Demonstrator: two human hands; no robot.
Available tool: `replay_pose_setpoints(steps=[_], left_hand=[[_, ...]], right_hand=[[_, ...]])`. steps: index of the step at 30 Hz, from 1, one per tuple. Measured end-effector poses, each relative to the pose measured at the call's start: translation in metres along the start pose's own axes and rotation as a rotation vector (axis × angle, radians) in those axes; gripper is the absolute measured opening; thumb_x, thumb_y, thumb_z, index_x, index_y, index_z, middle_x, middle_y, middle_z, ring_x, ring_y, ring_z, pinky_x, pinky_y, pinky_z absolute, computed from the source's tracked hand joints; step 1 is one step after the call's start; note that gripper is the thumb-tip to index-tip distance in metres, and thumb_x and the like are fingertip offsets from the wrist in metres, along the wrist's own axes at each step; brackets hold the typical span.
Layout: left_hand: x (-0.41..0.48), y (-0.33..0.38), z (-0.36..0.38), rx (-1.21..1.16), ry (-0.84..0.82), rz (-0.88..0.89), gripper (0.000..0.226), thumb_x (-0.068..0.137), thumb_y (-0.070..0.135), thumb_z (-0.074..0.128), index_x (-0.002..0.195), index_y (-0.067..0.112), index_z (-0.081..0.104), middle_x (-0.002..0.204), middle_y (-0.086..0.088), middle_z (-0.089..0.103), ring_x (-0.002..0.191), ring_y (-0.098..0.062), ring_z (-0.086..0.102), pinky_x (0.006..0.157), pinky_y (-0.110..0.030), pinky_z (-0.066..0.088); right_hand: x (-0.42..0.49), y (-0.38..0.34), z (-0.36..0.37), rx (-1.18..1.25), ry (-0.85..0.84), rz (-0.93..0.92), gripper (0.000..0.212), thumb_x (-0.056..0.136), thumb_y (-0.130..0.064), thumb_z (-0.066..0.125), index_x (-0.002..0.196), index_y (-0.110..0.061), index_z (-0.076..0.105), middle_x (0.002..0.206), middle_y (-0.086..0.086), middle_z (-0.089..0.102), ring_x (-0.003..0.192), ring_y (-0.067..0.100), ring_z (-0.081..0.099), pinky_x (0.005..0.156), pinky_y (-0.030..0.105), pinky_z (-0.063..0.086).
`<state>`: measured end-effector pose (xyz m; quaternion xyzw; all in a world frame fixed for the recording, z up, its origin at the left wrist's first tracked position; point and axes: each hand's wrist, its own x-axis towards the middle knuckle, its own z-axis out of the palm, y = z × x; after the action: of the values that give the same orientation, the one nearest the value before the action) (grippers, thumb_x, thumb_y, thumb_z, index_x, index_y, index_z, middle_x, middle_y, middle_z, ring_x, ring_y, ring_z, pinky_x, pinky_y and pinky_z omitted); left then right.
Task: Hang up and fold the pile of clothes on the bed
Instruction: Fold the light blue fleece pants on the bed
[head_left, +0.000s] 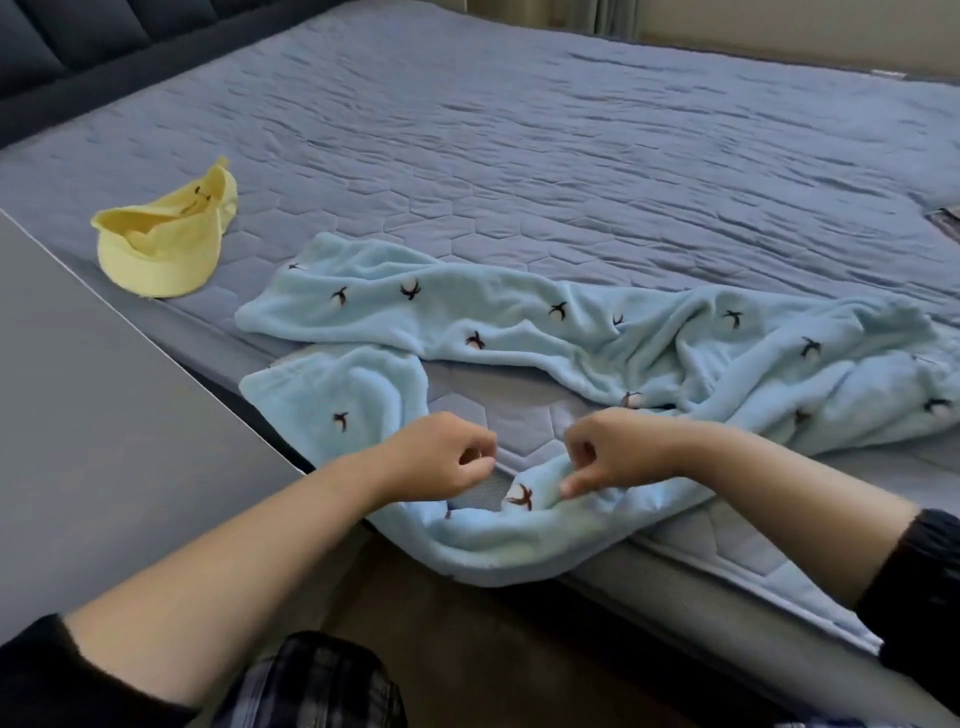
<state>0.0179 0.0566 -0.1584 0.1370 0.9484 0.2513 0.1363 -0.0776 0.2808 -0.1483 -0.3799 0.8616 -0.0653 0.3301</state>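
**Kid:** Where were the blue pants (519, 322)?

**Friend:** On the bed (519, 130), close to the near edge. They lay long from left to right, with the legs at the left and the bunched top at the right. The near leg sagged over the bed's edge, right under both hands.

**Kid:** What did the right grip (623, 449) do?

**Friend:** It pinched a fold of that near leg.

**Kid:** And the left grip (436, 460)?

**Friend:** Its fingers were curled, touching or just above the cloth. I could not tell if it held any.

**Kid:** Which one was nearer the leg's end?

**Friend:** The left one. The leg's end lay just to its left, so I think that grip should pull it straight. A yellow piece (166, 244) sat at the far left, well apart.
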Motion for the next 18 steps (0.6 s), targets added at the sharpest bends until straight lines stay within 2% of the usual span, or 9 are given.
replay_pose_setpoints(steps=[3,5,6,9,11,13,14,16,18], left_hand=[[0.007,0.024,0.013,0.048,-0.304,0.014,0.036,0.086,0.060,0.052,0.102,0.029,0.059,0.107,0.010,0.059,0.097,-0.007,0.054,0.085,-0.030,0.044],[0.010,0.032,0.023,0.153,-0.428,0.017,0.058,0.075,0.066,0.061,0.115,0.026,0.049,0.119,0.010,0.051,0.108,-0.011,0.049,0.088,-0.032,0.042],[0.010,0.035,0.030,0.253,-0.428,0.028,0.058,0.072,0.061,0.066,0.110,0.023,0.047,0.116,0.008,0.050,0.104,-0.014,0.049,0.082,-0.033,0.042],[0.011,0.038,0.033,0.377,-0.324,0.023,0.020,0.077,0.028,0.062,0.084,0.026,0.043,0.091,0.004,0.052,0.085,-0.021,0.052,0.065,-0.031,0.038],[0.016,0.031,0.012,0.137,-0.391,-0.132,0.016,0.078,0.022,0.058,0.071,0.027,0.045,0.077,0.005,0.058,0.075,-0.021,0.056,0.059,-0.029,0.041],[0.022,0.018,-0.020,-0.076,-0.449,-0.286,0.018,0.082,0.033,0.061,0.068,0.026,0.052,0.069,0.013,0.061,0.071,-0.010,0.060,0.056,-0.020,0.042],[0.025,0.010,-0.035,-0.093,-0.431,-0.347,0.019,0.084,0.038,0.061,0.070,0.026,0.056,0.069,0.016,0.061,0.070,-0.006,0.060,0.058,-0.017,0.042],[0.037,-0.008,-0.058,0.074,-0.288,-0.408,0.012,0.087,0.031,0.057,0.082,0.021,0.063,0.085,0.005,0.066,0.080,-0.016,0.059,0.067,-0.025,0.042],[0.046,-0.020,-0.068,0.350,0.018,-0.471,0.015,0.084,0.019,0.054,0.095,0.015,0.063,0.105,-0.010,0.065,0.095,-0.030,0.059,0.074,-0.032,0.043]], right_hand=[[-0.017,0.000,0.020,-0.380,-0.132,-0.076,0.066,0.065,-0.051,0.074,0.120,-0.025,0.047,0.112,-0.007,0.046,0.106,0.017,0.046,0.089,0.033,0.042],[-0.019,0.002,0.030,-0.491,-0.016,-0.072,0.047,0.078,-0.027,0.065,0.122,-0.022,0.047,0.119,-0.002,0.049,0.111,0.020,0.048,0.093,0.036,0.043],[-0.021,0.002,0.030,-0.460,0.049,-0.052,0.034,0.082,-0.017,0.058,0.115,-0.021,0.051,0.114,-0.001,0.053,0.107,0.022,0.052,0.088,0.036,0.045],[-0.023,0.005,0.015,-0.162,0.174,0.053,0.018,0.080,-0.003,0.046,0.082,-0.017,0.058,0.080,-0.004,0.054,0.085,0.024,0.054,0.064,0.030,0.038],[-0.024,0.009,-0.008,0.135,0.195,0.142,0.020,0.077,-0.002,0.045,0.063,-0.015,0.050,0.063,-0.004,0.047,0.071,0.021,0.049,0.056,0.029,0.032],[-0.020,0.016,-0.029,0.305,0.199,0.252,0.019,0.081,-0.011,0.045,0.063,-0.016,0.049,0.063,-0.004,0.048,0.063,0.016,0.046,0.055,0.029,0.032],[-0.016,0.019,-0.038,0.318,0.215,0.299,0.022,0.085,-0.016,0.045,0.064,-0.017,0.049,0.066,-0.003,0.051,0.062,0.015,0.045,0.055,0.029,0.031],[-0.001,0.024,-0.050,0.224,0.257,0.390,0.025,0.092,-0.019,0.041,0.078,-0.013,0.060,0.082,0.004,0.060,0.071,0.018,0.051,0.061,0.029,0.037],[0.017,0.022,-0.054,0.056,0.311,0.470,0.030,0.094,-0.015,0.036,0.109,-0.003,0.061,0.106,0.013,0.061,0.087,0.027,0.054,0.073,0.031,0.043]])
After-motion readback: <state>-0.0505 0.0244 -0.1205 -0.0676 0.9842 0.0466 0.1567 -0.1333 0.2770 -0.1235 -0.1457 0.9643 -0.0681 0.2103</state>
